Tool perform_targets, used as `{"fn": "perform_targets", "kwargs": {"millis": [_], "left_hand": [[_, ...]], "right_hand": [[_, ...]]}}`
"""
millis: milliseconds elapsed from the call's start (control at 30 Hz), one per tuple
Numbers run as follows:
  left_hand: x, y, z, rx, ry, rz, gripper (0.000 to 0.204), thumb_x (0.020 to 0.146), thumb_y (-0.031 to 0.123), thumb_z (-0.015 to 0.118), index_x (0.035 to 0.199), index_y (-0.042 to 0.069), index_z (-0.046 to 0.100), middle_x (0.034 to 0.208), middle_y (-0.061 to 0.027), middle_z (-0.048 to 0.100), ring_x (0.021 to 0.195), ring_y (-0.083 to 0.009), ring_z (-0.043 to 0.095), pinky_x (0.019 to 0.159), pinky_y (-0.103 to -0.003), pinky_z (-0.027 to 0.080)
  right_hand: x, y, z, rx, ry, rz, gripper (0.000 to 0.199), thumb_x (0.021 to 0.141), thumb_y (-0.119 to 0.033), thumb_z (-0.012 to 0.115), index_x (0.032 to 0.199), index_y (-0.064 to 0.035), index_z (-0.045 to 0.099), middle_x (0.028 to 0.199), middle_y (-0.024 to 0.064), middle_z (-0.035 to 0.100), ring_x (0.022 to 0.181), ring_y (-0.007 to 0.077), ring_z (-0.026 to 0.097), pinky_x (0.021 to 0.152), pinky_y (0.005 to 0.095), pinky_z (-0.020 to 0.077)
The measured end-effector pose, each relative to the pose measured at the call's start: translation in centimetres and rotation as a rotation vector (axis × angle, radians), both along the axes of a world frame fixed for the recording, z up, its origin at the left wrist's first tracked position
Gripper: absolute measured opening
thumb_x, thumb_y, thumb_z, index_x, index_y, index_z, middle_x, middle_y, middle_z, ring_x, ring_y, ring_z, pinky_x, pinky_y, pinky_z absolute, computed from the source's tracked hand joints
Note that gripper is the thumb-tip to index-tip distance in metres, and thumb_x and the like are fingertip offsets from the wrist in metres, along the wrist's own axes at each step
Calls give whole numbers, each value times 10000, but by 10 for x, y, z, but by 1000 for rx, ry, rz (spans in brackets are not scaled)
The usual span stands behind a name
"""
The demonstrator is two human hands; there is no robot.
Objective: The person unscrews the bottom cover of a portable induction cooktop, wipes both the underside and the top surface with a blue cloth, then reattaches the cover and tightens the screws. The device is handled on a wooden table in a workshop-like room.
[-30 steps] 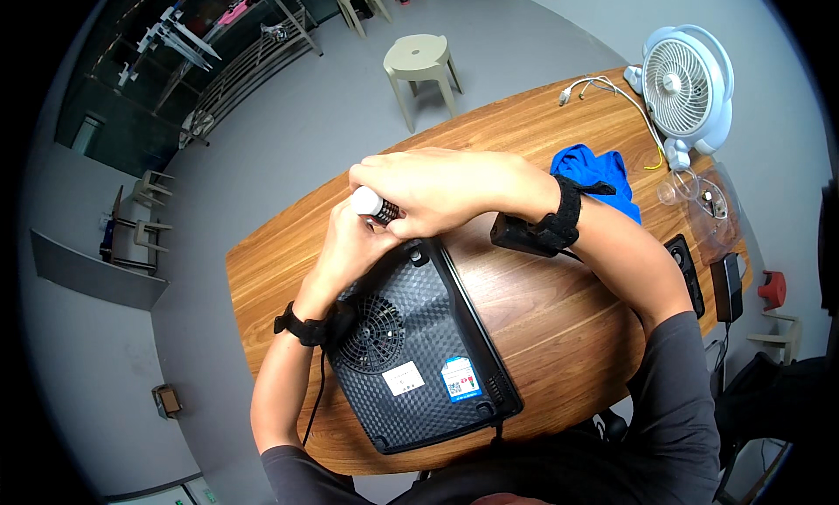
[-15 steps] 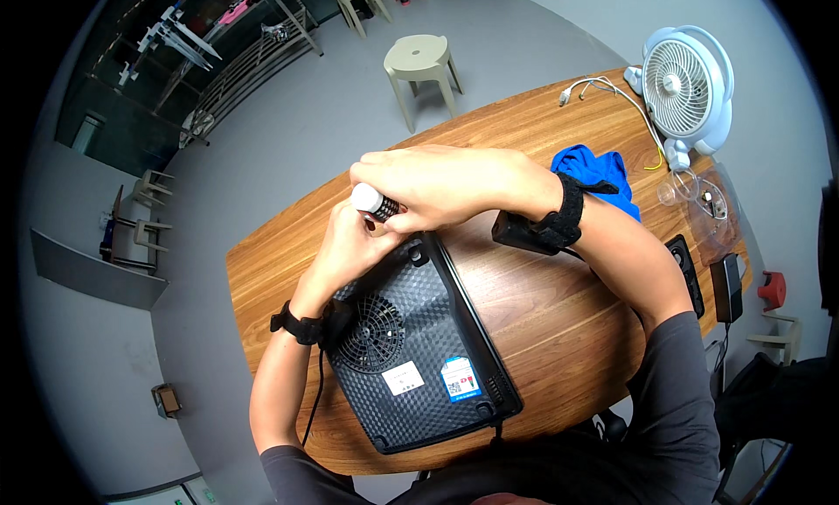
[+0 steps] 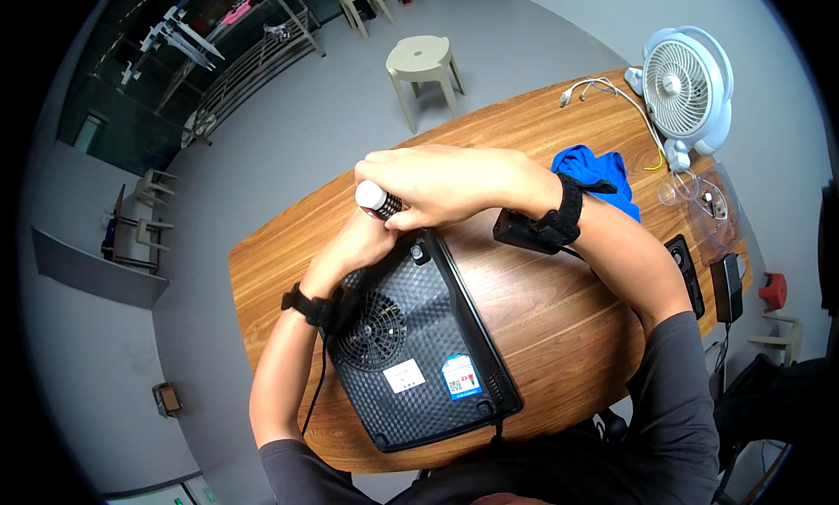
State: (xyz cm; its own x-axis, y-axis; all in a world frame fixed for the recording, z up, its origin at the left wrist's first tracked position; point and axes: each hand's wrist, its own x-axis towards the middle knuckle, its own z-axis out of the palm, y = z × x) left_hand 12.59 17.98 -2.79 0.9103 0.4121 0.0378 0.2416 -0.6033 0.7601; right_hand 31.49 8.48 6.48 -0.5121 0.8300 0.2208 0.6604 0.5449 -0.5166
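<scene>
screwdriver handle (image 3: 377,199), black and knurled with a white cap, is being held upright over the far corner of an upturned black appliance (image 3: 419,348) lying on the wooden table (image 3: 542,330). going from the left: the left hand (image 3: 354,243) is being kept low beside the tool, just at the appliance's far edge, apparently steadying the shaft; whether its fingers are closed on anything cannot be told, since they are hidden under the other hand. the right hand (image 3: 437,186) is being wrapped closed around the handle from above, with only the white cap showing past the fingers. the tip itself is hidden, so its seating in a screw cannot be confirmed.

judgement on good practice: the tool is best kept square to the perforated underside, with downward pressure being applied through the right palm while turning, so that the tip is not being cammed out of the screw head. the appliance is best steadied against sliding, as it is resting on its smooth face. the round foot (image 3: 418,252) near the corner is being left clear of the grip. the fan grille (image 3: 374,330) and the stickers (image 3: 433,376) are lying nearer the person, untouched.

further right, a blue cloth (image 3: 599,173) is lying near the right wrist, and a white desk fan (image 3: 686,86) is standing at the table's far end, well apart from the work.
</scene>
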Motion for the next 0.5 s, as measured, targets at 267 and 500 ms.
{"fn": "perform_targets", "kwargs": {"millis": [267, 500], "left_hand": [[7, 11, -9, -117, 144, -58, 169, 975, 34, 587, 1117, -12, 665, 1078, -118, 691, 1006, -219, 623, 880, -405, 535], [6, 7, -13, -114, 193, -16, 166, 937, -21, 545, 1068, -21, 647, 1037, -149, 691, 988, -248, 622, 875, -428, 534]], "right_hand": [[2, -1, -1, -15, 6, 15, 335, 893, -154, 703, 1134, 13, 541, 1091, 189, 609, 1011, 369, 637, 864, 452, 515], [2, -1, -3, 13, 9, 30, 314, 900, -139, 684, 1133, 14, 539, 1095, 187, 605, 1024, 363, 637, 883, 450, 512]]}}
